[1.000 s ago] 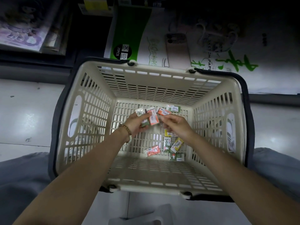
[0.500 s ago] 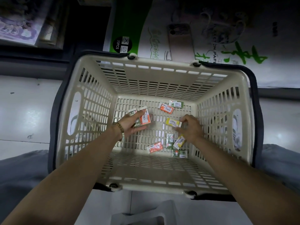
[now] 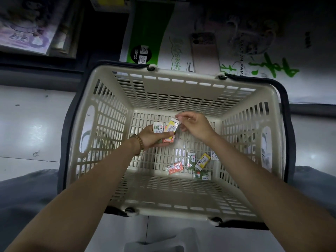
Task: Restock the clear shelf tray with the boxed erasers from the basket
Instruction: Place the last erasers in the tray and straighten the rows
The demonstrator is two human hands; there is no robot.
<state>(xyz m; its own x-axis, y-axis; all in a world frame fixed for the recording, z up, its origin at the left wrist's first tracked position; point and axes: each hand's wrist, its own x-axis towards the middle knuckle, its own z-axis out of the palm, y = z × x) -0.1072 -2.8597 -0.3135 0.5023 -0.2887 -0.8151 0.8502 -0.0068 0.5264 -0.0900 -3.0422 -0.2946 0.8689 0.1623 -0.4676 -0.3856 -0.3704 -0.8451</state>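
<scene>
Yellow boxed eraser (image 3: 173, 126) was up off the basket floor, pinched at its top end by the right hand (image 3: 197, 129), fingers (image 3: 179, 117) clamped on it. Half a second earlier that hand was down on the same box on the grid; since then it had lifted the box and carried it left. The left hand (image 3: 150, 138) had barely moved and held the same held boxes (image 3: 157, 128) as before, one green-white and one orange. Its fingers were curled under them with the thumb across the front. Loose boxes (image 3: 175, 167) at the near right of the floor lay as they did earlier.

Basket (image 3: 181, 80): beige slatted plastic, dark handles (image 3: 285, 113) folded down outside the rim, sitting on a white tiled floor (image 3: 36, 128). Beyond it was a sketch-paper pack (image 3: 151, 28) with a phone (image 3: 204, 51) lying on top, and booklets (image 3: 23, 33) at far left. Light was dim. Grey fabric (image 3: 27, 197) showed at both lower sides. There was a bead bracelet (image 3: 139, 142) on the left wrist.

Yellow box sat tilted between the two hands. Its top end was in the right fingertips and its lower end was against the held boxes, over the left thumb. Loose boxes were well apart from both hands, beside the right forearm.
</scene>
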